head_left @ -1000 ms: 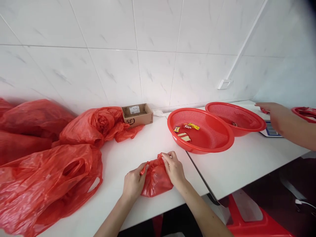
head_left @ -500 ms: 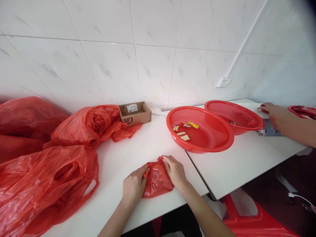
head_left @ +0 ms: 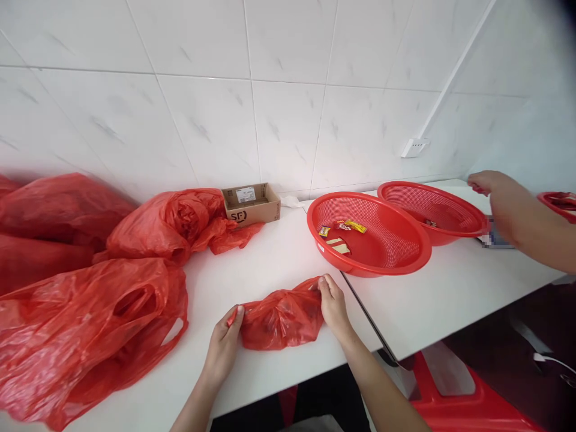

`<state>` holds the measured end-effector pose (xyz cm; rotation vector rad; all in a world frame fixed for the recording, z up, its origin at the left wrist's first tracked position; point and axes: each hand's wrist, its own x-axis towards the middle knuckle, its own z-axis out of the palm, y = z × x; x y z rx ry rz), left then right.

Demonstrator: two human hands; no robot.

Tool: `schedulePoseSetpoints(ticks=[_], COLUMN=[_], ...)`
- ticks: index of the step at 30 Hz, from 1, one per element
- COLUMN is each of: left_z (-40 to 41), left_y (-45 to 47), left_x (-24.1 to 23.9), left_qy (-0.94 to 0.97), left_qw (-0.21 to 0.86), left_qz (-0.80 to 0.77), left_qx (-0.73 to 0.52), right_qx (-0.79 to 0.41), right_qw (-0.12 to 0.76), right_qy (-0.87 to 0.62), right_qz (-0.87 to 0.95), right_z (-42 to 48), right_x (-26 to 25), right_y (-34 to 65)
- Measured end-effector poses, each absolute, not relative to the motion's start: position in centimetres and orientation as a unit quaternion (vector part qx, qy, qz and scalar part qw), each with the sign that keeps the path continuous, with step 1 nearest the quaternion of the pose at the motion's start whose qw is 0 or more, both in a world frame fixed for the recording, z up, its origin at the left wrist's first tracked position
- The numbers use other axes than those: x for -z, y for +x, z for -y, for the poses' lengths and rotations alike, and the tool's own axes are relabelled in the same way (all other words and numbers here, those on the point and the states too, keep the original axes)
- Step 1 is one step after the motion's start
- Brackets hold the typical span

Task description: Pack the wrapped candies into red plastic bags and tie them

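Observation:
A small red plastic bag (head_left: 283, 321) rests on the white table (head_left: 261, 375), its top stretched sideways between my hands. Something inside fills it out, but I cannot make out what. My left hand (head_left: 225, 336) pinches the bag's left corner between thumb and fingers. On the other side, my right hand (head_left: 333, 303) grips the upper right corner. Just beyond it stands a red perforated basket (head_left: 391, 240) with a few small wrapped packets (head_left: 355, 226) at its left side.
Large red plastic bags (head_left: 90, 324) cover the table's left side. Behind them sits an open cardboard box (head_left: 254, 210). A second red basket (head_left: 432, 207) stands at right, near another person's hand (head_left: 488, 180). A red stool (head_left: 472, 390) is below the table edge.
My hands have moved apart, pulling the top of the small bag wide. At right, the other person's hand has lifted slightly.

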<state>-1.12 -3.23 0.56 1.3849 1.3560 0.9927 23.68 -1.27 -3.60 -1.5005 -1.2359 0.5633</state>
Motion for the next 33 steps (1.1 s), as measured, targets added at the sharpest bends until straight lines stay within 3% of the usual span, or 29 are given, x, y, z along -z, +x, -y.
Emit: schedulePoseSetpoints(ticks=[17,22,27,30,33], left_z=[7.0,8.6,10.2,10.7,11.8], left_y=[-3.2,-2.6,-1.5,-3.0,-7.4], left_x=[-0.8,-4.8,-10.8,-13.7,-16.4], left_qy=[0.547,0.597,0.670,0.647,0.580], left_qw=[0.409,0.368,0.447,0.476,0.433], left_qz=[-0.584,-0.543,-0.454,-0.477,-0.572], left_qx=[-0.439,-0.461,-0.381,-0.357,-0.386], right_qx=[-0.285,-0.321,-0.458,-0.494,-0.486], right_qw=[0.577,0.553,0.447,0.463,0.484], right_qy=[-0.612,-0.536,-0.291,-0.251,-0.281], right_qz=[0.460,0.551,0.711,0.692,0.672], right_z=[1.0,4.3,7.5,7.4,6.4], right_x=[3.1,-4.0,-12.4,-13.1,-10.9], right_y=[24.3,21.8,17.4,16.3,15.8])
